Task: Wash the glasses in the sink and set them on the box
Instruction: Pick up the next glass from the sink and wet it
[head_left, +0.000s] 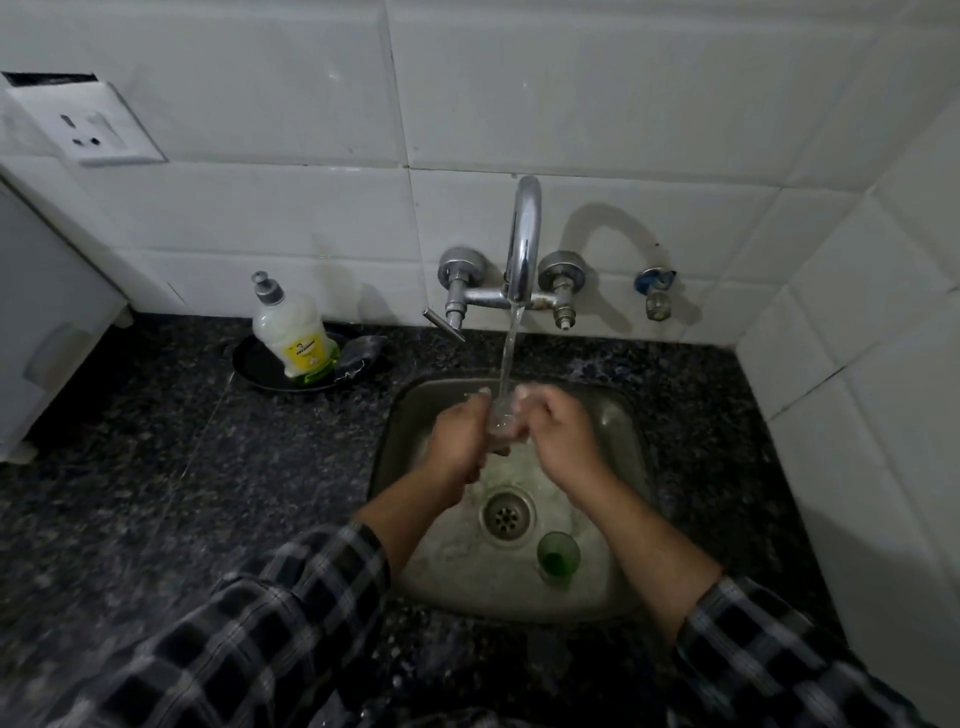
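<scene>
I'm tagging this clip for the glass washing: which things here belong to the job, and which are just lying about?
In the job: clear glass, gripped by left hand and right hand under the running tap; green glass standing in the sink.
Lying about: dish soap bottle on a black dish, scrubber beside it, wall socket, small valve.

Looked like a small home kitchen, steel sink (626, 415) set in dark speckled granite counter (156, 441), chrome wall tap (524, 234) w/ water running, white tiled wall (623, 93), dish-soap bottle (291, 332) on black dish (257, 370), plug socket (88, 127) top left
</scene>
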